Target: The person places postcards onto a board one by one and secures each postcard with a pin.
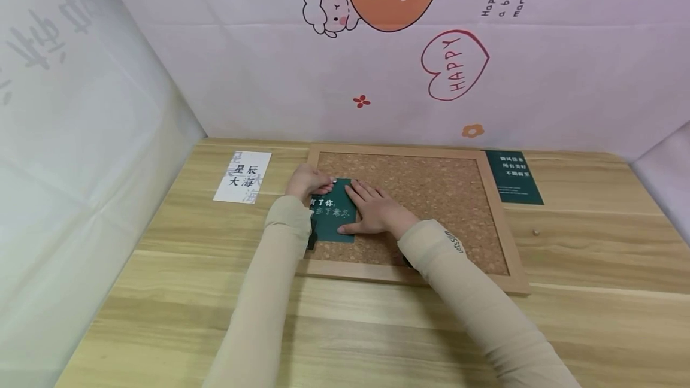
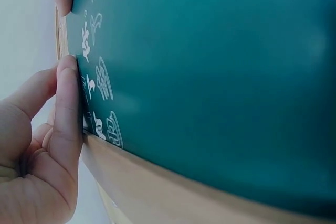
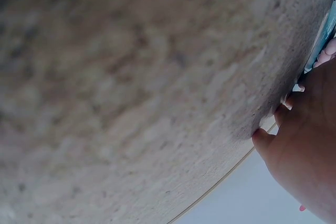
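While spread right hand (image 1: pixel 377 211) presses green card (image 1: pixel 334 229), curled left hand (image 1: pixel 307 181) pinches small pin (image 1: pixel 334 181) at top edge; corkboard (image 1: pixel 431 196) beneath.

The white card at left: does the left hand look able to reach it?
Probably yes: nothing tall stands between the left hand and white card, though the hand is occupied at a green card.

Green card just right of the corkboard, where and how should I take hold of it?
Pinch the green card by its right edge, coming from the right. That's likely easiest: it lies flat on the table, its left edge running along the corkboard's frame.
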Tool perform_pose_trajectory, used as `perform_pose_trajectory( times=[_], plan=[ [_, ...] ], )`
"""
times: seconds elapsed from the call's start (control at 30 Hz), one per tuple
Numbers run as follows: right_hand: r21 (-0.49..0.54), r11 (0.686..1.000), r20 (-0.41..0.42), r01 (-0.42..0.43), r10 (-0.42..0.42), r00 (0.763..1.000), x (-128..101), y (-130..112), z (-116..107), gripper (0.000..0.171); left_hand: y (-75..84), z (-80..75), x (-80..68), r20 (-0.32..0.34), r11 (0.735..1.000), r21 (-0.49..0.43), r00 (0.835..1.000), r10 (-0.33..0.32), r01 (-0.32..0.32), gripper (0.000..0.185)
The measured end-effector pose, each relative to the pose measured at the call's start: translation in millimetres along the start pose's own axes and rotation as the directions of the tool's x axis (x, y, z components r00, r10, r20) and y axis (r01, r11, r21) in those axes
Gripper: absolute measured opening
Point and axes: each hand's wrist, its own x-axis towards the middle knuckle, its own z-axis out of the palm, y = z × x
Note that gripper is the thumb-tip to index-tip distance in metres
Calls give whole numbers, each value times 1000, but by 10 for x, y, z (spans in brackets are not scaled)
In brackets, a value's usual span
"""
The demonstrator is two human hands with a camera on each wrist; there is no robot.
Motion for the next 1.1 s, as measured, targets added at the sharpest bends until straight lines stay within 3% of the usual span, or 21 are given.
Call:
perform_pose_trajectory(
  times=[0.23,0.5,0.67,0.97,1.1],
  plan=[
    [0,1000,1,3,-3,1000,-1,-6,1,100,-26,11,59,-24,999,47,1000,-18,19,26],
    [20,1000,-5,1,-1,1000,-5,0,-1,101,15,15,8,-16,995,97,1000,10,-8,27],
    [18,1000,-6,3,-3,1000,0,7,0,101,29,19,18,-23,991,135,1000,-6,9,26],
    [13,1000,-11,8,-8,1000,6,12,10,100,-32,83,258,-82,990,124,995,-54,64,17],
    [10,1000,-15,8,-8,1000,5,12,8,100,-35,82,268,-84,985,157,995,-52,65,19]
  ],
)
